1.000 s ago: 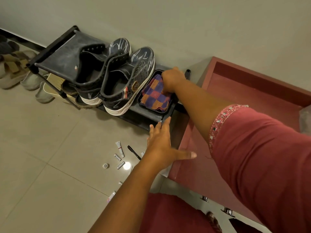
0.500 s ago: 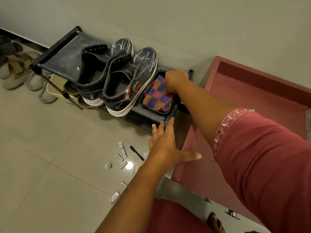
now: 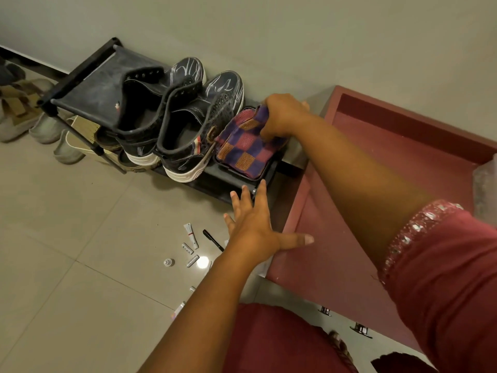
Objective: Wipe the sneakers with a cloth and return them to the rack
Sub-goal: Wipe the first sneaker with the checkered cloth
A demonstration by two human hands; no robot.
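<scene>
Your right hand clamps its curled fingers on the far edge of the cloth, bunching the checked fabric where it lies in a black tray at the right end of the rack, likely to lift it for wiping. Your left hand hovers just near the tray, fingers spread and straight, thumb out over the edge of a red counter, holding nothing; it looks poised to steady the tray or rack. The two sneakers stand side by side on the rack, just left of the cloth, toes to the wall, not yet taken down. Below and to the left, sandals crowd the floor. Small tubes and a pen lie scattered on the pale tiles near your left wrist. A plain grey wall backs the scene.
</scene>
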